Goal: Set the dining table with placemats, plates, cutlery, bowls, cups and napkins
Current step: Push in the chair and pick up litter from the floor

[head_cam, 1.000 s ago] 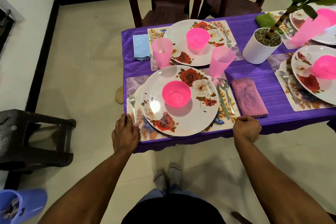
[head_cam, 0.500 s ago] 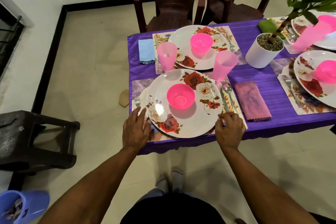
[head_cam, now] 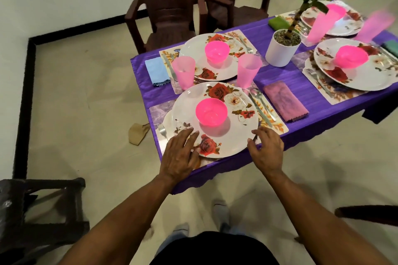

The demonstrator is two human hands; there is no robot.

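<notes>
A rose-patterned plate (head_cam: 234, 112) with a pink bowl (head_cam: 211, 111) on it lies on a floral placemat (head_cam: 277, 127) at the near table corner. My left hand (head_cam: 179, 155) lies flat, fingers spread, on the plate's near-left rim. My right hand (head_cam: 266, 148) touches the near-right rim with fingers apart. A fork (head_cam: 162, 131) sits left of the plate; a knife (head_cam: 259, 111) and spoon (head_cam: 261, 101) sit right of it. Beside them lies a pink napkin (head_cam: 284, 102). A pink cup (head_cam: 248, 70) stands behind the plate.
A second setting with plate (head_cam: 228, 69), bowl, pink cup (head_cam: 183, 72) and blue napkin (head_cam: 156, 70) lies beyond. A white plant pot (head_cam: 282, 50) stands mid-table, more settings to its right. Brown chairs (head_cam: 168, 11) stand behind, a dark stool (head_cam: 43, 211) at left.
Both hands moved from the placemat's front edge inward onto the near plate's rim. The camera view shifted and tilted.
</notes>
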